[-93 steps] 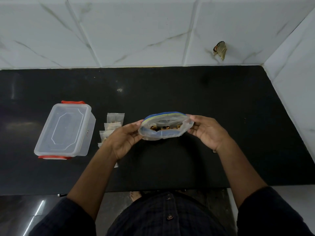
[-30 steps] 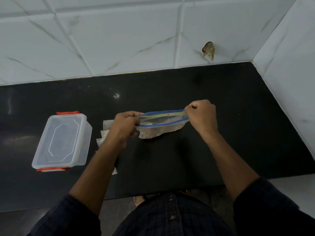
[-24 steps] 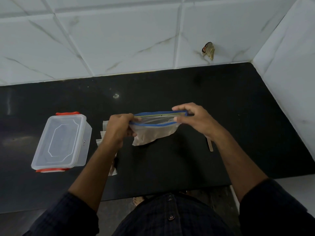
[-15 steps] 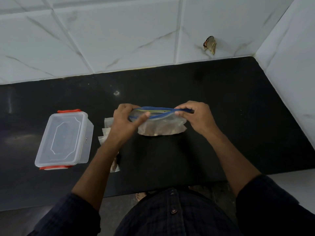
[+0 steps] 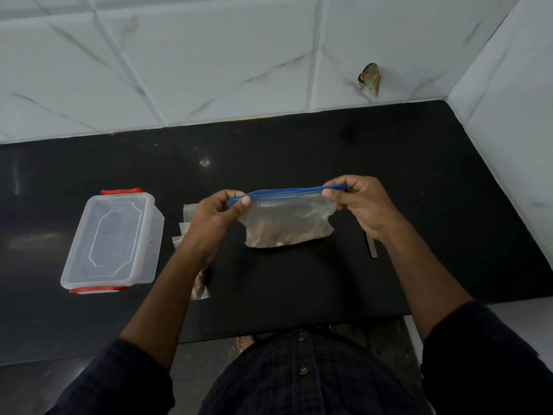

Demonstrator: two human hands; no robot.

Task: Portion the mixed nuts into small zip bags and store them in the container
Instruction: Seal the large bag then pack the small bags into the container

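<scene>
A: Where's the big bag of nuts (image 5: pixel 287 224)?

B: Above the worktop (image 5: pixel 299 151), hung by its blue zip strip. The left hand (image 5: pixel 214 215) pinches one end, the right hand (image 5: pixel 357 202) the other.

A: Is it sealed?

B: It looks pressed flat, though I'd run finger and thumb along the whole strip, keeping it taut, so no gap is left.

A: And the rest?

B: Small bags (image 5: pixel 187 223) lie beside the left wrist; the lidded container (image 5: pixel 112 239) is further left.
</scene>
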